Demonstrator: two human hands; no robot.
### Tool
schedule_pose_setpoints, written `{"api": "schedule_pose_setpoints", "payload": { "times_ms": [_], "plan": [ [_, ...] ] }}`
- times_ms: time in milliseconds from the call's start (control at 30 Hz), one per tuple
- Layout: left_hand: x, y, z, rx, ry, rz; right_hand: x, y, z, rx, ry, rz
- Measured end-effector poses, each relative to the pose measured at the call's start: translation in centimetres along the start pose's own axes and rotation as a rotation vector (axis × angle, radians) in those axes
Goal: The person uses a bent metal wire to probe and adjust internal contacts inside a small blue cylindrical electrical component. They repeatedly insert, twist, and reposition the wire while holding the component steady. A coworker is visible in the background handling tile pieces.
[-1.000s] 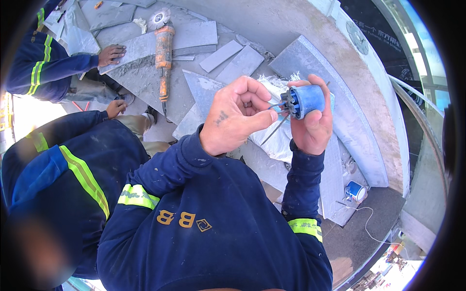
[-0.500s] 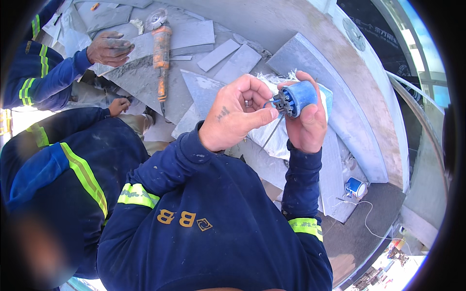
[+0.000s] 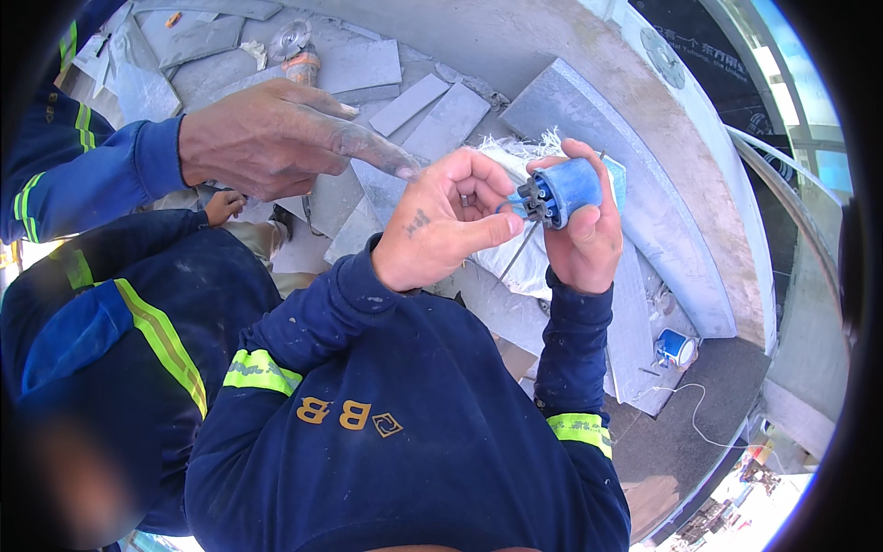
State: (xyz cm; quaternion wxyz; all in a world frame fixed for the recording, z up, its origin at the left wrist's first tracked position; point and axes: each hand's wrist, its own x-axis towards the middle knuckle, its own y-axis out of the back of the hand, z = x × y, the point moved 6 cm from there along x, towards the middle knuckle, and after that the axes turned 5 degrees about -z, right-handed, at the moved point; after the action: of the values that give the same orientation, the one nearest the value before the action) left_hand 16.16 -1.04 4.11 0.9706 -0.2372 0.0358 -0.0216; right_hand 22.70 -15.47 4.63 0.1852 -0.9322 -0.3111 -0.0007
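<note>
Your right hand (image 3: pixel 584 241) has a closed grip round the blue plug (image 3: pixel 563 190), held up right in front of you. Your left hand (image 3: pixel 441 225) pinches at the plug's dark end, touching it. A co-worker's hand (image 3: pixel 276 138) points in, just left of the plug.

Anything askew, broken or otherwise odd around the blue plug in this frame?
The blue plug in the right hand is open, its inner terminals exposed toward the left hand. Below lie scattered grey stone offcuts. A co-worker's hand reaches in close.
</note>
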Motion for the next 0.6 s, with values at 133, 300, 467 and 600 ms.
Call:
{"api": "schedule_pose_setpoints", "payload": {
  "times_ms": [133, 300, 467, 600],
  "plan": [
    [-0.3, -0.7, 0.1, -0.043, 0.007, 0.019, -0.2, 0.4, 0.7, 0.142, -0.023, 0.021],
    [0.0, -0.6, -0.3, 0.077, 0.008, 0.063, -0.6, 0.7, 1.7, 0.290, -0.079, 0.023],
    [0.3, -0.7, -1.0, 0.018, 0.049, 0.089, -1.0, 1.1, 2.9, 0.370, -0.122, 0.056],
    [0.7, -1.1, -1.6, -0.071, 0.049, 0.106, -1.1, 0.7, 3.4, 0.541, -0.185, 0.065]
  ]
}}
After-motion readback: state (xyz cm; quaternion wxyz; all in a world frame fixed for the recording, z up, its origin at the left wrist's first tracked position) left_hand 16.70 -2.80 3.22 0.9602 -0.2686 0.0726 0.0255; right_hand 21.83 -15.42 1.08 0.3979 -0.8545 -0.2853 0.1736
